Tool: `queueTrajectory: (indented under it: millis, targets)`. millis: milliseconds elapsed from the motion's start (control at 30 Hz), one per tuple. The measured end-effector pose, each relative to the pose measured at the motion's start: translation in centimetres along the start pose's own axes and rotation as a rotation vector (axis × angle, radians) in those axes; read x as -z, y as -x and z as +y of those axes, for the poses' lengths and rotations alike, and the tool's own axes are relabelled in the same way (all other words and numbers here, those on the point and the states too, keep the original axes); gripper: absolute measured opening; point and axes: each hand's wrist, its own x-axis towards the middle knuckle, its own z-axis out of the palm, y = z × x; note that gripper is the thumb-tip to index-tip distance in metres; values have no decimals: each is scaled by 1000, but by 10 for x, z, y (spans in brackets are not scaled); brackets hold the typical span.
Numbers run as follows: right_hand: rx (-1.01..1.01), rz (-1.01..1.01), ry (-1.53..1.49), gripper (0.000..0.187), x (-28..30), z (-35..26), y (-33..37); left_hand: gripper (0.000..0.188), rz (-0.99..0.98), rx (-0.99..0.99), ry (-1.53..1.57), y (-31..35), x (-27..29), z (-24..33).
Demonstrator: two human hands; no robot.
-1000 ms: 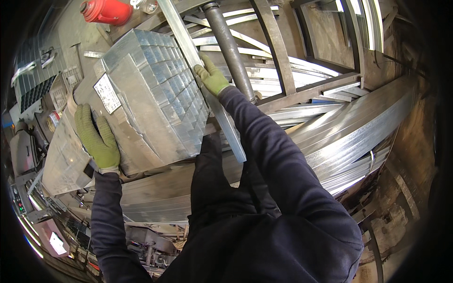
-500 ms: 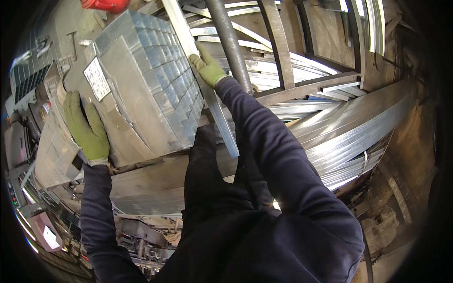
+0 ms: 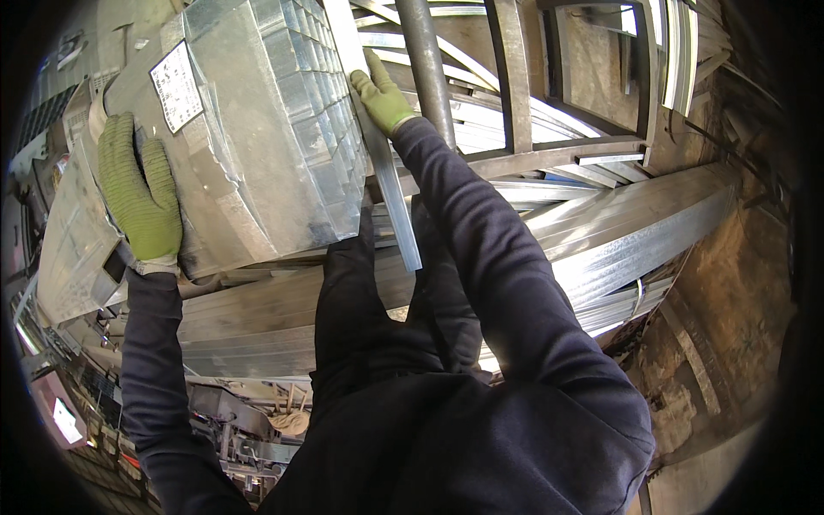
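Note:
My left hand, in a green work glove, lies flat with fingers stretched on the grey-brown worn cover of a large bundle. A white printed label is on that cover near the hand. At the bundle's right end, several rows of shiny metal section ends show. Beside these ends, my gloved right hand grips a long, narrow metal profile by its right edge. The profile slants down toward my legs, its lower end free. My right thumb is mostly hidden.
A dark round post and a brown metal frame stand just right of my right hand. Long galvanized profiles lie stacked across the right, continuing behind my legs. Machinery shows at the lower left.
The whole view has shifted a little, with the bundle now further left and higher. The red object at the top left has left the picture. Both hands keep their places on the things.

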Motion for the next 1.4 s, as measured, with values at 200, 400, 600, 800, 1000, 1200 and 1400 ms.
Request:
queueTrajectory:
  millis: [200, 400, 600, 800, 1000, 1200, 1400]
  targets:
    - [-28, 12, 75, 72, 2, -3, 3, 42, -11, -24, -38, -2, 2, 1]
    - [23, 23, 99, 73, 2, 0, 0, 43, -17, 9, -51, -3, 4, 5]
    - [58, -19, -38, 68, 3, 1, 0, 43, -14, 36, 6, -2, 3, 5]
    - [24, -10, -1, 69, 3, 2, 1, 42, -44, 42, -27, -1, 4, 4]
    - [50, 34, 18, 68, 2, -2, 5, 42, -43, 45, -15, -1, 3, 4]
    - [75, -48, -90, 69, 1, -29, 18, 44, -41, 27, -25, -4, 4, 6]
    - [323, -11, -98, 64, -4, -95, 30, 45, -35, 3, -100, -5, 7, 5]
